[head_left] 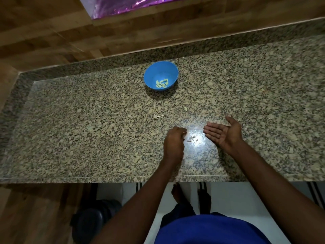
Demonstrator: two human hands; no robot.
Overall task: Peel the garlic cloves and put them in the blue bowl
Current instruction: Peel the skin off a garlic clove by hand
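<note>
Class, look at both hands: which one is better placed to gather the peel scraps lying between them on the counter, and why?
Probably the left hand: its curled fingertips sit right beside the peel scraps. The right hand lies open, palm up, farther off, better suited to receive them.

A home kitchen, by the look of it: a speckled granite worktop (88, 120) with a raised back lip, wood-patterned wall panelling (44, 32) behind, and white floor tiles (237, 199) below (bare feet (177, 192) standing there).
</note>
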